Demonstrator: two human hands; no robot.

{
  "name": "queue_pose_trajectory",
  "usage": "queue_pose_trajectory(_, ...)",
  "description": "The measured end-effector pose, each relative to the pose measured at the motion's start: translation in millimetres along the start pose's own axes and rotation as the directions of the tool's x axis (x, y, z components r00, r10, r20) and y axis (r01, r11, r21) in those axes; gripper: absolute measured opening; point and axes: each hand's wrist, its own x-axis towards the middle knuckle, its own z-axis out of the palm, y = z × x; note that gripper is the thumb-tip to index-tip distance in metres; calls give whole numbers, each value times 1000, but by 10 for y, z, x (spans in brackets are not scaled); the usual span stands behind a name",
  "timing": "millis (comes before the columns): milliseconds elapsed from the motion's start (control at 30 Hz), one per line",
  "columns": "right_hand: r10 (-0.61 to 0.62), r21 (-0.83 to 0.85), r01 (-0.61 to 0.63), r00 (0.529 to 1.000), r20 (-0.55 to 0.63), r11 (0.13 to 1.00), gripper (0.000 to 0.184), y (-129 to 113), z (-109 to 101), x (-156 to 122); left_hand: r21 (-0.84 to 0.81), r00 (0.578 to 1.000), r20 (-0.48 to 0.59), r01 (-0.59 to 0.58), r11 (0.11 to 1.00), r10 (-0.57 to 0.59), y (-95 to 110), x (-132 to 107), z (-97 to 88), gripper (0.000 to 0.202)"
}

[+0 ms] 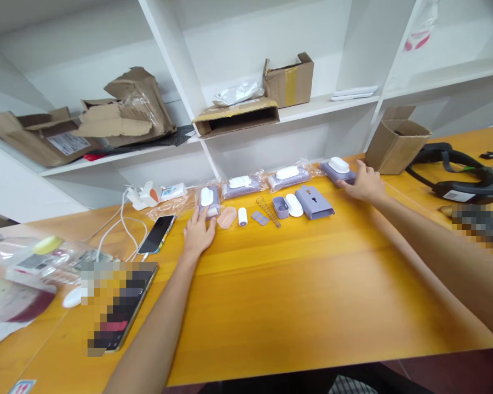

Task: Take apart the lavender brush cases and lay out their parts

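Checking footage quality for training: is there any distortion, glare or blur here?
Head view: wide-angle distortion bends the white shelves toward the edges; pixelated blocks cover a dark device at lower left and a patch at right; a soft sheen lies across the orange wooden table.

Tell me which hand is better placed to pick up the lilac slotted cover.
Right, probably: the right hand is close beside the lilac slotted cover, while the left hand is at a bagged part farther along the table.

Cardboard boxes (290,82) on the shelves (324,108) behind the table (271,306), a smartphone (156,234) left of loose plastic parts (314,202).
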Motion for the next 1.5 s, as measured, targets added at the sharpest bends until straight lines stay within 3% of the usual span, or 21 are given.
queue_pose_trajectory(167,48,-38,-46,996,71,998,77,118,43,108,-28,999,-37,-21,999,20,-38,15,53,59)
queue_pose_trajectory(333,51,-104,-43,996,72,994,74,362,-132,-225,-160,976,-218,-53,986,17,-104,56,104,51)
queue_pose_trajectory(400,-37,-85,44,997,73,995,72,580,-246,-492,-204,941,-334,-122,971,48,-89,65,90,46)
queue_pose_trajectory(467,-122,2,122,991,59,993,69,839,-385,-810,-202,881,-458,-231,952,116,-17,44,53,40)
queue_pose_trajectory(633,-236,124,218,960,151,968,63,1289,-768,-1643,-211,740,-605,-504,837,293,437,-257,-23,24)
queue_pose_trajectory(700,-280,186,241,935,219,952,60,1278,-860,-1927,-267,707,-558,-649,713,435,671,-467,-15,21)
queue_pose_trajectory(800,-394,311,303,871,293,901,65,1083,-876,-2216,-380,629,-350,-772,509,694,949,-770,10,22)
queue_pose_trajectory(900,-539,363,427,783,310,828,72,774,-778,-2296,-539,553,-151,-741,401,819,1065,-938,14,36)
queue_pose_trajectory(967,-601,397,469,722,342,789,77,513,-677,-2248,-614,519,-37,-686,391,854,1061,-953,10,45)
queue_pose_trajectory(1033,-652,460,480,666,364,747,77,190,-553,-2145,-662,542,37,-616,427,840,1019,-914,13,45)
queue_pose_trajectory(1200,-797,593,540,480,366,597,84,-703,-161,-1818,-793,714,82,-376,479,696,901,-763,73,42)
queue_pose_trajectory(1267,-805,621,524,479,350,582,87,-925,-25,-1724,-820,773,100,-293,492,627,878,-728,108,48)
queue_pose_trajectory(1367,-803,656,488,489,341,576,86,-1009,77,-1660,-832,850,91,-221,509,518,866,-719,139,53)
queue_pose_trajectory(1433,-794,670,460,500,347,583,84,-958,79,-1654,-809,863,74,-241,536,499,863,-738,127,52)
queue_pose_trajectory(1500,-770,670,430,530,355,605,83,-896,58,-1656,-765,846,60,-301,569,529,853,-768,89,47)
